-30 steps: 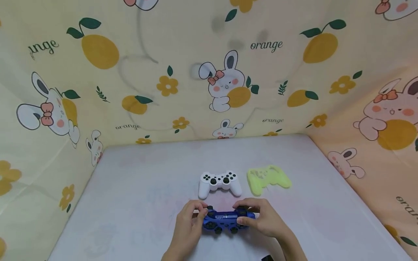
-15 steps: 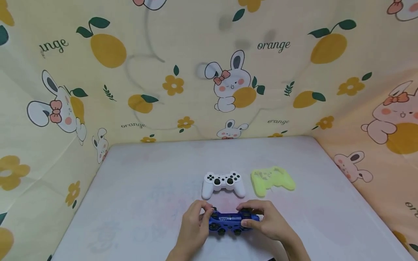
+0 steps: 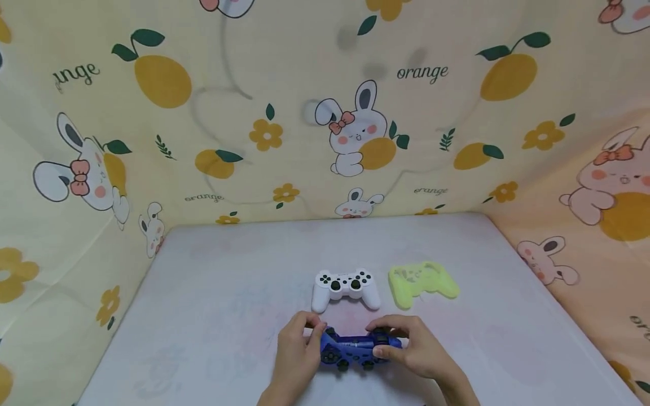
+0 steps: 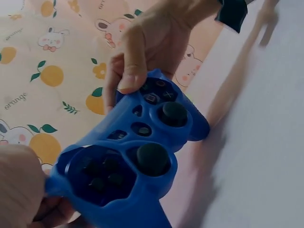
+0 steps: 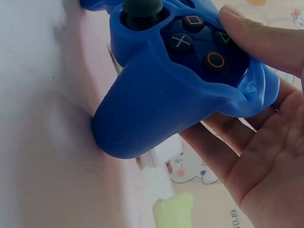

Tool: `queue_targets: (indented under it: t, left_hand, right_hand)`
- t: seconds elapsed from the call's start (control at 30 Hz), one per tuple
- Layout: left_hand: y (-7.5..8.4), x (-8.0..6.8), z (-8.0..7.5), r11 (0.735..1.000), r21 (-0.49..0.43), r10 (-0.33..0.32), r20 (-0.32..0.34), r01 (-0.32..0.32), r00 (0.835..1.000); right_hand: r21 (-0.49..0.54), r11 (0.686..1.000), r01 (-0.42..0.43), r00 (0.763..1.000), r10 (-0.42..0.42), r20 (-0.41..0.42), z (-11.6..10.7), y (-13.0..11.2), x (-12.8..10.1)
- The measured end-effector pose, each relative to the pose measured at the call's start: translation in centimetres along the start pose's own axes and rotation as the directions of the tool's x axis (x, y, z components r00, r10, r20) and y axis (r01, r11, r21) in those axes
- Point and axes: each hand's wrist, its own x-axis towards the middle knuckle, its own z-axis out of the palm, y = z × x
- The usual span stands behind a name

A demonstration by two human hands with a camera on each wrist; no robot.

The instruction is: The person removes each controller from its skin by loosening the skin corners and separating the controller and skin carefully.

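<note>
Holds a blue-covered game controller (image 4: 129, 146) by one end in the left hand (image 4: 19, 187), by the other in the right hand (image 4: 151, 50); wears a dark band (image 4: 232, 14) on the right wrist, with printed cloth (image 4: 71, 85) behind the hands and a pale desk (image 4: 266, 142) beside them.

"orange" repeated on patterned cloth (image 3: 299, 67), square, cross, circle, triangle on buttons (image 5: 180, 43) of blue controller (image 5: 149, 107)
</note>
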Motion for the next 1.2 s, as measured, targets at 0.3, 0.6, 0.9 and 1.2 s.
queue_targets:
  t: [0.3,0.6,0.9,1.2]
  left_hand:
    - [0.0,-0.6,-1.9,0.978,0.015,-0.210,0.064,0.210,0.976]
    - [-0.2,-0.7,-3.7,0.967,0.020,-0.253,0.230,0.255,0.940]
    - [-2.2,-0.6,-3.8,0.971,-0.038,-0.220,0.269,0.238,0.938]
    - [-2.2,-0.6,-2.6,0.948,-0.138,-0.255,0.208,0.286,0.944]
  right_hand:
    - [-0.008,1.000,-0.008,1.000,0.008,0.002,-0.1,-0.3,0.0]
    - [0.011,0.999,-0.031,0.999,0.031,-0.015,-0.1,0.0,0.0]
    - [0.056,0.996,-0.077,0.997,0.078,-0.024,-0.3,0.6,0.4]
    - [0.032,0.999,-0.020,0.997,0.022,-0.070,0.5,0.8,0.5]
